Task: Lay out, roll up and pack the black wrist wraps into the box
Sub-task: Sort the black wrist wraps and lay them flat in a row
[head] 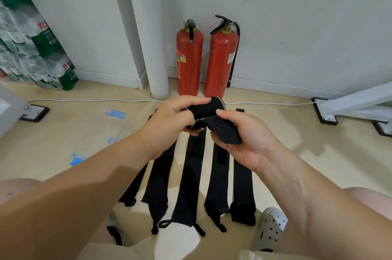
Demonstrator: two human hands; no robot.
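Head cam view from my end, biggest stuff first. Everything sits on the pale floor [318,153], no bench involved. The clear box [125,123] with blue clips is off to the left, well apart from the action, and I can't see anything packed in it. Two red fire extinguishers [189,58] stand against the wall behind.

Count of flat wraps [188,185] laid side by side on the floor between the knees: five, with the leftmost partly hidden under the left arm. Add one in the air and that's six total.

The left hand [169,119] is curled round the rolled wrap [206,109], held up above the far ends of the flat ones. The right hand [244,134] pinches the loose tail [227,132] between thumb and fingers.

Handling-wise, I'd guess these are light, soft and floppy, nothing breakable. The roll probably wants to spring open, so I'd keep the grip around its middle and the tail taut until it's pressed down. I think there's a fastening strip on the tail, but I can't make it out.
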